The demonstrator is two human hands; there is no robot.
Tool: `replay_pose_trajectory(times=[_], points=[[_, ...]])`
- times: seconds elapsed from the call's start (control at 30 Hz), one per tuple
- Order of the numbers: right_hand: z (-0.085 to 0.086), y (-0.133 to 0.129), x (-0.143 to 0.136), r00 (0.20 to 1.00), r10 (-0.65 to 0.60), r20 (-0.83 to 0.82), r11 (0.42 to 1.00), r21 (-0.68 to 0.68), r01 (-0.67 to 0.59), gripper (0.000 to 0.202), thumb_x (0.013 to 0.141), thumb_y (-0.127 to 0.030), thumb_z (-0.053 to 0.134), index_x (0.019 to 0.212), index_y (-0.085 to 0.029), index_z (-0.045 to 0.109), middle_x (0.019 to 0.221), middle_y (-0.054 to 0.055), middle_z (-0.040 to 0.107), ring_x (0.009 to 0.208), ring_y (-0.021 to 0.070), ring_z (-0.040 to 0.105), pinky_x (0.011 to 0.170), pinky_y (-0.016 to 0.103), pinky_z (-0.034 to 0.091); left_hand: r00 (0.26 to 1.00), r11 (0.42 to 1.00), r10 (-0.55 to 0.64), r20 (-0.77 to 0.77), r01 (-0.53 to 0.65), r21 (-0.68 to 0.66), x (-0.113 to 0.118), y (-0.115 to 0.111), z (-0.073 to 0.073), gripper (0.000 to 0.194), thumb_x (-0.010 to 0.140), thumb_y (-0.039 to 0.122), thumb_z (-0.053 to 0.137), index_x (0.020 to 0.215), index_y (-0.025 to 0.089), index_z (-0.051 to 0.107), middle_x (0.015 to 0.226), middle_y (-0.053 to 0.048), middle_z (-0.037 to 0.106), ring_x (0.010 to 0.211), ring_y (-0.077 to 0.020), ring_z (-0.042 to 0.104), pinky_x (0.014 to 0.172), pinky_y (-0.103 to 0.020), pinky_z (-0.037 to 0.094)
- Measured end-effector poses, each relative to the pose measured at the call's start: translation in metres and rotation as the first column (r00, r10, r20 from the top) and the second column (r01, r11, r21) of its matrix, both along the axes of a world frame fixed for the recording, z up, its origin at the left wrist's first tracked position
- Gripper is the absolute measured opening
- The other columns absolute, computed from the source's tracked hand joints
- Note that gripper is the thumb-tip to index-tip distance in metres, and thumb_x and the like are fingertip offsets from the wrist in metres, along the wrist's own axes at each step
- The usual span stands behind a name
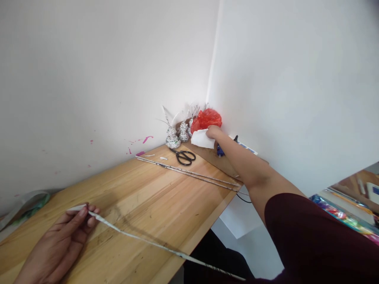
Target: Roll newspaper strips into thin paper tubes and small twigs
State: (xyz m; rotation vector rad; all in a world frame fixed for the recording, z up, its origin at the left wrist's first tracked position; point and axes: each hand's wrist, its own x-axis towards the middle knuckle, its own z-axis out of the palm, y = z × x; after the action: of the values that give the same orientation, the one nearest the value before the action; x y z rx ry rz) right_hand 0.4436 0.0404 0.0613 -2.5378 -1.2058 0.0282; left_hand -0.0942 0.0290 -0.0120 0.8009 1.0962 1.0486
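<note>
My left hand, at the lower left, pinches one end of a long thin rolled paper strip. The strip runs right across the wooden table and over its near edge. Stretched to the far corner, my right hand is closed on a white paper piece, beside a red plastic bag. Its fingers are partly hidden. Black-handled scissors lie near two long paper rods. Small woven paper figures stand against the wall.
A brown cardboard sheet lies along the right side, with a dark blue item on it. Green and white material rests at the far left. Colourful plastic packets are at the right.
</note>
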Motion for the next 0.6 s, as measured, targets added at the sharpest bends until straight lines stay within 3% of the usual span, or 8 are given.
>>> replay_pose_trajectory(times=[0.1,0.2,0.43,0.6], points=[[0.012,-0.004,-0.007,0.997,-0.048,-0.056,0.999,0.000,0.048,0.025,0.086,-0.024,0.061,0.108,-0.012,0.063,0.114,0.013,0.062,0.106,0.0254,0.059,0.090,0.042,0.047,1.000,1.000,-0.019,0.009,0.019,0.016,0.000,0.000,-0.001,0.020,0.059,0.014,0.077,0.077,0.016,0.069,0.084,-0.001,0.066,0.071,-0.0115,0.062,0.064,-0.014,0.057],[0.023,-0.015,-0.011,0.993,-0.056,-0.103,0.993,0.095,0.066,0.025,0.080,-0.016,0.062,0.104,-0.012,0.067,0.116,0.016,0.064,0.112,0.0307,0.056,0.093,0.039,0.043,0.999,0.999,-0.028,0.033,0.027,0.038,0.000,0.000,-0.002,0.019,0.062,0.015,0.077,0.079,0.016,0.068,0.084,-0.001,0.066,0.072,-0.0118,0.062,0.066,-0.014,0.057],[0.038,-0.052,-0.017,0.899,0.042,-0.436,0.949,0.298,0.100,0.032,0.089,-0.017,0.045,0.116,-0.011,0.061,0.101,0.012,0.071,0.078,0.0187,0.068,0.066,0.027,0.054,0.999,0.998,-0.033,0.041,0.031,0.048,0.003,-0.002,0.002,0.011,0.069,0.010,0.070,0.079,0.015,0.068,0.084,-0.002,0.065,0.075,-0.0114,0.063,0.066,-0.014,0.057],[0.046,-0.102,-0.033,0.786,0.209,-0.582,0.900,0.428,0.077,0.032,0.095,-0.022,0.041,0.122,-0.014,0.056,0.107,0.011,0.069,0.085,0.0159,0.068,0.069,0.027,0.055,0.998,0.997,-0.047,0.045,0.045,0.058,0.007,-0.006,0.009,0.008,0.074,0.006,0.063,0.076,0.014,0.065,0.081,-0.002,0.064,0.071,-0.0093,0.061,0.063,-0.013,0.056]])
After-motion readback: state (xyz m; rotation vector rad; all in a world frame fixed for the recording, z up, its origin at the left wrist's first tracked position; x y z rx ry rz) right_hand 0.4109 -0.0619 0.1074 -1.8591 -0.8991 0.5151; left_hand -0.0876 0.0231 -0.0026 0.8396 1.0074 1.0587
